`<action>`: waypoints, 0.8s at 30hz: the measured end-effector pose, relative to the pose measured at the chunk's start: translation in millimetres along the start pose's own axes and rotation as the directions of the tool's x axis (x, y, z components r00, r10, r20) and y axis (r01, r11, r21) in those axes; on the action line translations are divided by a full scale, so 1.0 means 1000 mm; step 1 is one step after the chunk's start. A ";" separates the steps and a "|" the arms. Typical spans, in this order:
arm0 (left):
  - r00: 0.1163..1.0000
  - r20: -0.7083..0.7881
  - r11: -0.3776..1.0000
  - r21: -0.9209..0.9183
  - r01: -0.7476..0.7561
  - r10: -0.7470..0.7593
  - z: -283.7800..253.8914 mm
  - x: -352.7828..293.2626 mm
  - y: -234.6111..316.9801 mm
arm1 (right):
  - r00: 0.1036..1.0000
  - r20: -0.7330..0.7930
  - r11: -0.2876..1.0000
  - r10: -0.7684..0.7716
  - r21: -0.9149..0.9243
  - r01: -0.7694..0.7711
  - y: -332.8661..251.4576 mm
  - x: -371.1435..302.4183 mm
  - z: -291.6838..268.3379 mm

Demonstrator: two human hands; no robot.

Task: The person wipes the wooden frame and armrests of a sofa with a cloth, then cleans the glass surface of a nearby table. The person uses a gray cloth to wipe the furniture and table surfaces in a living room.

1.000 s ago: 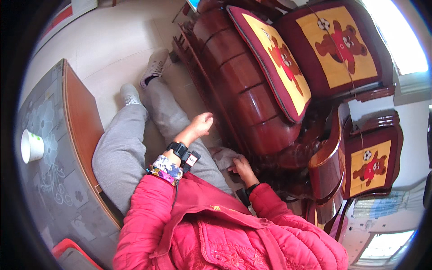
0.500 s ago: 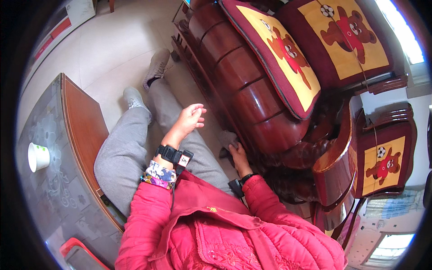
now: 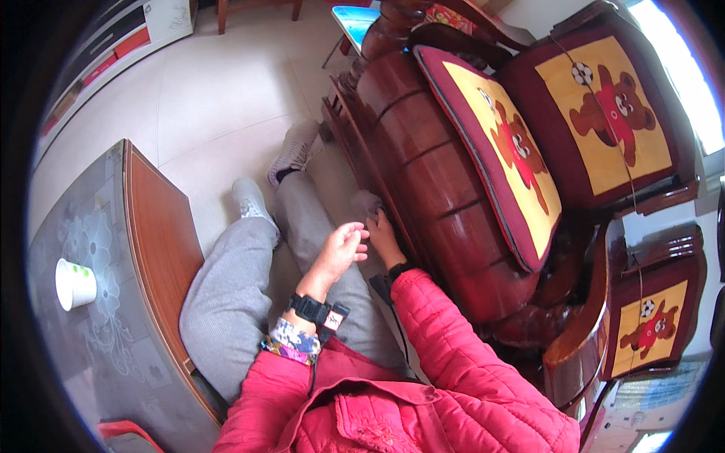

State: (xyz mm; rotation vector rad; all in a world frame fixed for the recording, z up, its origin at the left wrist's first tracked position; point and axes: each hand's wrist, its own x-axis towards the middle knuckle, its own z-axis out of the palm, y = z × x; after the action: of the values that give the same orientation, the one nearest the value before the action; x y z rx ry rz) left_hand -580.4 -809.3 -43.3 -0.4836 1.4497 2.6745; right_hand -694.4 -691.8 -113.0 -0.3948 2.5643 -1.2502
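Note:
My right hand [image 3: 384, 238] reaches down beside the front of the wooden sofa. Its fingers are closed on a grey, soft-looking thing [image 3: 366, 202], perhaps a cloth; its exact kind is unclear. Close by on the left, my left hand [image 3: 343, 250] hangs above my grey-trousered leg. Its fingers are loosely bent and apart, with nothing visible in them. A black band with a small tag [image 3: 332, 317] is strapped around my left wrist.
The dark red sofa [image 3: 430, 181] with bear-print cushions [image 3: 521, 151] borders my right side. At my left stands a table [image 3: 143, 332] bearing a white paper cup [image 3: 75, 285]. A blue-topped small table [image 3: 355, 23] is at the far end.
My right hand has moved forward along the sofa with the grey thing, coming near my left hand. The view has shifted, so the sofa and table appear lower and farther right.

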 end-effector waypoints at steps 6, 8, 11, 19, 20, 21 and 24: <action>0.994 -0.068 0.996 -0.031 -0.084 0.081 -0.007 0.003 0.014 | 0.997 0.040 0.995 -0.073 -0.071 0.076 -0.038 0.099 0.041; 0.992 -0.088 0.995 -0.027 -0.097 0.095 -0.010 0.004 0.019 | 0.993 0.042 0.990 -0.112 -0.081 0.115 -0.047 0.123 0.050; 0.988 -0.110 0.994 -0.015 -0.113 0.110 -0.013 0.004 0.022 | 0.991 0.062 0.988 -0.122 -0.093 0.127 -0.048 0.131 0.051; 0.982 -0.115 0.986 0.084 -0.142 0.151 -0.012 0.001 0.016 | 0.997 -0.076 1.000 -0.014 -0.007 0.013 0.003 0.012 0.015; 0.981 -0.116 0.985 0.099 -0.143 0.154 -0.011 0.000 0.016 | 0.996 -0.082 0.999 0.031 -0.022 -0.033 0.010 -0.007 0.008; 0.982 -0.120 0.985 0.115 -0.131 0.144 -0.010 -0.002 0.016 | 0.997 -0.079 1.000 0.013 -0.006 -0.013 0.017 -0.028 0.001; 0.981 -0.104 0.978 0.151 -0.146 0.162 -0.007 -0.006 0.017 | 0.992 -0.033 0.993 0.119 -0.008 -0.119 0.038 -0.091 -0.031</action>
State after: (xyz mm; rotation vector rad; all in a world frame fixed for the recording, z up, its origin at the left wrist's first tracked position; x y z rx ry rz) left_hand -576.5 -824.3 -31.1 -0.5449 1.7664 2.6702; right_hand -625.2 -614.9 -114.5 -0.2217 2.5803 -1.2113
